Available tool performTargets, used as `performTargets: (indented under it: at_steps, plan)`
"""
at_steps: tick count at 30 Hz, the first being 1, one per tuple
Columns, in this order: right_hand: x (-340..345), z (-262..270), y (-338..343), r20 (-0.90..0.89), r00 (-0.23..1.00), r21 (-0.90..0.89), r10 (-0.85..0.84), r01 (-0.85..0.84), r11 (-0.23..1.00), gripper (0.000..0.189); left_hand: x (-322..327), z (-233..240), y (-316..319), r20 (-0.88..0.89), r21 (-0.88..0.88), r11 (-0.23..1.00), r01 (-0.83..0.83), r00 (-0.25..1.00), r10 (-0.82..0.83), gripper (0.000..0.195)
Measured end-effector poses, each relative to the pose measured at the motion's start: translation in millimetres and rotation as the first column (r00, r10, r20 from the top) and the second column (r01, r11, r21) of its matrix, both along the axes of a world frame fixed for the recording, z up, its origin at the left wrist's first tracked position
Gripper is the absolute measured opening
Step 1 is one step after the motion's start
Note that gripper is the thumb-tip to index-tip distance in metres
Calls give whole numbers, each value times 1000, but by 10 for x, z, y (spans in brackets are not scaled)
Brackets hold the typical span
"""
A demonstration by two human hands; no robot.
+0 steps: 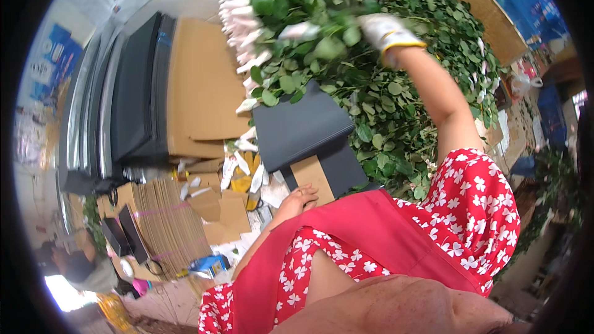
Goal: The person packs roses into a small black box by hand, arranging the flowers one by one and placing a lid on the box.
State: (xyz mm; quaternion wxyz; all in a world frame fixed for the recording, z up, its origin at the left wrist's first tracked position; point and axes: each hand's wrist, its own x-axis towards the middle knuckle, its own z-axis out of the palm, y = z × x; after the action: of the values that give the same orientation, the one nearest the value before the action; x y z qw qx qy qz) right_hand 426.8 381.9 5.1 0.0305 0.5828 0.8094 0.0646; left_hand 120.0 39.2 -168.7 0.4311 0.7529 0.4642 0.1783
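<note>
My right hand (383, 30), in a white knit glove with a yellow cuff edge, reaches over a big pile of leafy rose stems (394, 97). It seems to grip a leafy rose (299, 31) with a pale sleeved bud; both are motion-blurred, and the fingertips are unclear. Bare and wearing a ring, my left hand (300, 198) rests on a brown cardboard strip (315, 177) close to my apron. That strip lies across a dark grey sheet (343, 167), whose upper part is folded over (301, 130) and reaches under the nearest leaves.
Dark folded sheets (134, 88) and brown cardboard (209, 83) stand at the left. Below them is a strapped cardboard stack (169, 227). A yellow glove (246, 176) lies among loose white sleeves and scraps. Sleeved rose heads (241, 28) line the pile's left edge.
</note>
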Motion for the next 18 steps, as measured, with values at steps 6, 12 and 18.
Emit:
performTargets:
  at_steps: [6, 12, 18]
  plan:
    - [-275, 888, -715, 33, 989, 202, 146, -150, 968, 16, 5, 28, 3, 27, 58, 998, -18, 1000, 16, 17]
    - [-413, 222, -2219, -86, 921, -596, 381, -354, 721, 23, -276, -315, 126, 477, -540, 831, -135, 763, 435, 58]
    - [-468, -7, -1477, -629, 749, 51, 205, -224, 973, 25, -284, 65, 160, 119, -203, 953, 226, 971, -205, 27]
